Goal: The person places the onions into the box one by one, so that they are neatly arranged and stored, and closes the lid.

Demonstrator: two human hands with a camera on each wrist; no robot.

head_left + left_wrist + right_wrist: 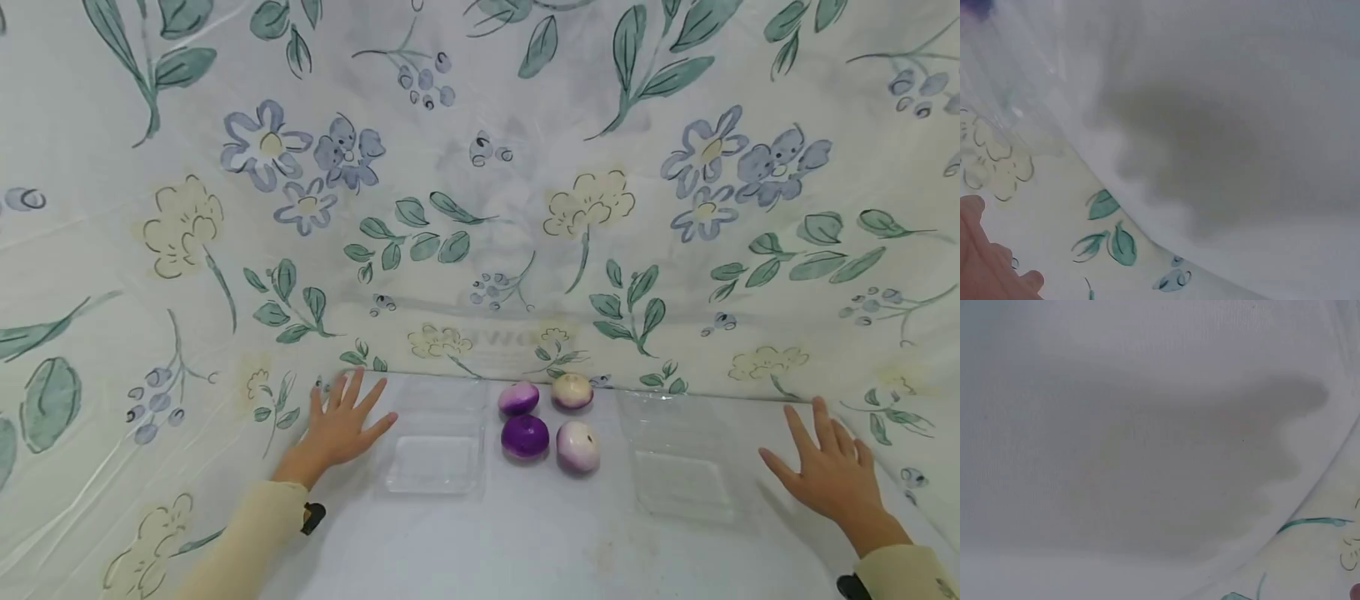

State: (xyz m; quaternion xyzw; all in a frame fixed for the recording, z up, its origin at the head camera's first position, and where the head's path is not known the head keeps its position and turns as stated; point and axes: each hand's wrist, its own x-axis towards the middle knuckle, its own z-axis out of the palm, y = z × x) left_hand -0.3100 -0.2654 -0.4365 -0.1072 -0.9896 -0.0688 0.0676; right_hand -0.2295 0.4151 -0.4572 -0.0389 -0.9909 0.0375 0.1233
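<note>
Several red onions, purple and whitish, sit grouped mid-table in the head view: a dark purple onion [525, 437], a pale one [578, 447], a half-purple one [518, 398] and a yellowish one [572, 391]. Left of them is a clear plastic container [431, 465], right of them another clear container [684, 487]. My left hand [339, 432] is spread beside the left container, holding nothing. Out to the right, my right hand [832, 471] has its fingers spread too, apart from the right container. The left wrist view shows some left fingers [997, 265]; the right wrist view shows mainly a hand's shadow.
A white surface [540, 542] lies beneath everything. Floral cloth [510, 192] rises behind it and along both sides, meeting the surface just past the onions and containers.
</note>
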